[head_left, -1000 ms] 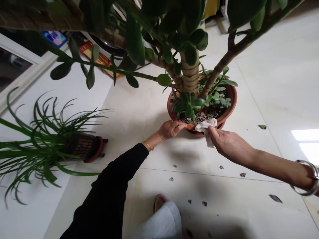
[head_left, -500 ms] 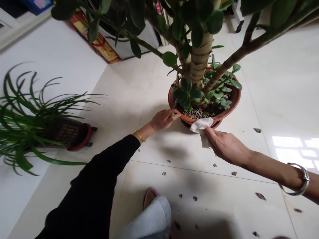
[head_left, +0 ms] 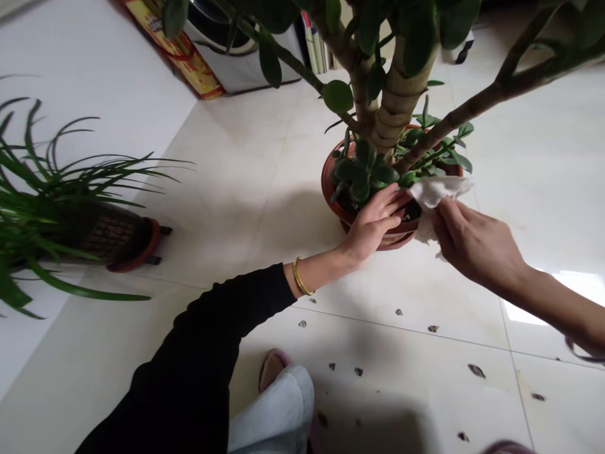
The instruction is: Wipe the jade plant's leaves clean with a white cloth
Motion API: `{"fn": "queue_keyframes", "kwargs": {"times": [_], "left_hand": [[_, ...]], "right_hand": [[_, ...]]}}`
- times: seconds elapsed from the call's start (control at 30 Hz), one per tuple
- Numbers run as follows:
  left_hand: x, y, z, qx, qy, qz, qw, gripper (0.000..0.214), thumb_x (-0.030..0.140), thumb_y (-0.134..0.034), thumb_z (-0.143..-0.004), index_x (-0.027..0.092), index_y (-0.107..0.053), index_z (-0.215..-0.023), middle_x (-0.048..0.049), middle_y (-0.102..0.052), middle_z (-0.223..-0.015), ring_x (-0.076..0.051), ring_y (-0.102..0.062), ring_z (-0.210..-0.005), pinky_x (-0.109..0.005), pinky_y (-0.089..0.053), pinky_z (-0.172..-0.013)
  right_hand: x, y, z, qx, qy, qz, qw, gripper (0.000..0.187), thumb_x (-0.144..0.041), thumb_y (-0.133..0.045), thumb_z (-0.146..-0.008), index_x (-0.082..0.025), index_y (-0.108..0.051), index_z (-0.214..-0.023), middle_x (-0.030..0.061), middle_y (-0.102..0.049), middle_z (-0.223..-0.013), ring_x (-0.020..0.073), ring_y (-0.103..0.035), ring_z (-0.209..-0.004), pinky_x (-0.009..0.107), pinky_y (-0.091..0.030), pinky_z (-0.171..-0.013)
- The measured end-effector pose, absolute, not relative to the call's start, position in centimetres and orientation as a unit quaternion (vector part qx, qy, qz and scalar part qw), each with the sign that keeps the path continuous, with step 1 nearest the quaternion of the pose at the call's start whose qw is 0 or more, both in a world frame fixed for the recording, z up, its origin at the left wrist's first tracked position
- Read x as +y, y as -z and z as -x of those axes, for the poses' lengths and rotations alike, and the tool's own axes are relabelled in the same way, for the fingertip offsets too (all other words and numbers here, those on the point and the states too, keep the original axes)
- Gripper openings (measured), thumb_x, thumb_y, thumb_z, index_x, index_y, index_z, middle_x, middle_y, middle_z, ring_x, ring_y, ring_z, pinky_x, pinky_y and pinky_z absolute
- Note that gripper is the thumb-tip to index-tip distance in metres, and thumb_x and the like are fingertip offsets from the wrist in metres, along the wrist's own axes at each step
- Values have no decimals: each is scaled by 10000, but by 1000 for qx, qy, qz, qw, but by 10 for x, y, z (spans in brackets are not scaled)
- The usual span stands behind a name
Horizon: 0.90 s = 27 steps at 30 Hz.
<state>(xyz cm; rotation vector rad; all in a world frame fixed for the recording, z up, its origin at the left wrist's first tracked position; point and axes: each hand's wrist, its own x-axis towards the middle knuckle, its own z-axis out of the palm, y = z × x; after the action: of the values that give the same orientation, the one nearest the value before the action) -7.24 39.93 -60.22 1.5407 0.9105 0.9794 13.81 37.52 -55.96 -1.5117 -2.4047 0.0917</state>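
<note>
Both hands at pot [head_left: 331, 184] rim, tissue [head_left: 438, 188] in right.
Left hand [head_left: 375, 221] flat on near rim, fingers [head_left: 393, 197] stretched over edge toward soil, grip open, nothing held; thumb hidden. Gold bangle [head_left: 299, 277] at wrist, black sleeve [head_left: 208, 353] behind. Right hand [head_left: 472, 243] just right of it, grip pinched closed on white crumpled tissue, pressed to right side of rim. Hands near each other, not touching. Red-brown pot on pale tiled floor [head_left: 246, 189], thick plant trunk [head_left: 394, 113] rising from it, small round-leaved shoots [head_left: 362, 173] at base. Dry leaf bits [head_left: 476, 370] scattered on floor below hands. Spiky plant [head_left: 51, 189] in second pot well apart at left. Knee [head_left: 278, 413] in light trousers at bottom edge.
</note>
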Motion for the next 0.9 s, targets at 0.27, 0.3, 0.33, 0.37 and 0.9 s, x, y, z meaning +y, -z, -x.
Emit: {"fn": "queue_keyframes", "kwargs": {"times": [0.27,0.3,0.33,0.37,0.9], "left_hand": [[406,599,56,401,-355,-663,523,764,-8,-316,-1013,308,-104,-1676,-118,-488,-1697,-201,-580,-1498,-402,-604,-1154],[407,597,54,400,-356,-664,522,774,-8,-311,-1015,323,-96,-1680,-103,-507,-1684,-192,-604,-1470,-395,-606,-1146],[409,595,52,398,-356,-665,523,779,-8,-308,-1015,331,-95,-1684,-91,-527,-1669,-187,-621,-1449,-390,-608,-1138],[410,594,51,397,-356,-666,522,781,-7,-305,-1014,331,-99,-1687,-86,-546,-1652,-185,-627,-1438,-389,-608,-1134],[409,580,49,298,-495,-261,774,594,-20,-577,-656,211,-699,-1190,-12,-771,-1261,-205,-588,-1454,-357,-400,-1282]], "right_hand": [[394,557,-124,-844,-7,517,140,454,-363,-235,-1115,-153,-631,-1044,146,-658,-945,219,-558,-755,323,-264,-570],[396,557,-123,-844,-9,516,142,456,-365,-235,-1114,-160,-632,-1022,149,-655,-944,223,-560,-760,326,-269,-576],[398,558,-121,-845,-13,515,143,449,-359,-238,-1113,-168,-632,-1016,155,-653,-954,230,-565,-774,330,-272,-582],[399,559,-120,-845,-16,515,143,431,-347,-247,-1110,-173,-631,-1021,160,-652,-966,238,-572,-791,334,-273,-587],[402,574,-121,-856,92,493,123,336,-272,-363,-1082,-144,-668,-1141,181,-670,-1056,276,-593,-922,341,-244,-567]]}}
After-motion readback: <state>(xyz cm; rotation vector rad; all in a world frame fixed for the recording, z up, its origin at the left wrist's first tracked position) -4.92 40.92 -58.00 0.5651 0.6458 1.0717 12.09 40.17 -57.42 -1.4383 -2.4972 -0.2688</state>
